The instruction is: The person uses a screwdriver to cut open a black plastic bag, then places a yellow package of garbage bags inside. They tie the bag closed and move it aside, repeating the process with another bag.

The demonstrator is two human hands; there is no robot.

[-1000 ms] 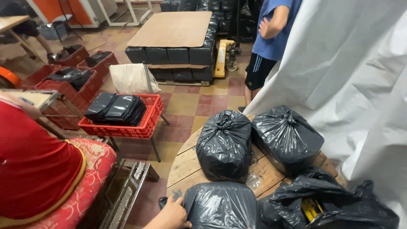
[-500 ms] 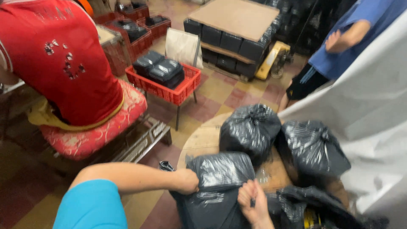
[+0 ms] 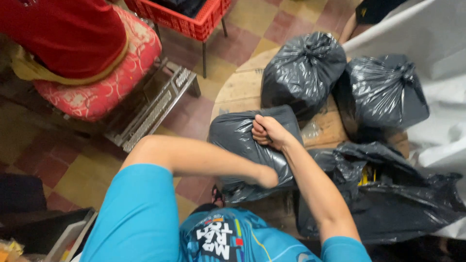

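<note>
the right hand (image 3: pixel 268 132) is clenching the top of the grey bag (image 3: pixel 242 140) while the left hand (image 3: pixel 268 176) is pressing its near underside, grip hidden, the bag's long axis running away from the body.

Floor: checkered tiles (image 3: pixel 272 24) in dull red and yellow.
Seat: red patterned cushion (image 3: pixel 104 85) on a metal frame (image 3: pixel 155 109).
Crate: red plastic crate (image 3: pixel 187 22) on thin legs.
Table: round wooden top (image 3: pixel 240 85).
Right side: white sheet (image 3: pixel 427 43).

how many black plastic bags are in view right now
4: one gripped by both hands, two tied ones on the wooden table behind it, one open at right. Others may be hidden.
</note>
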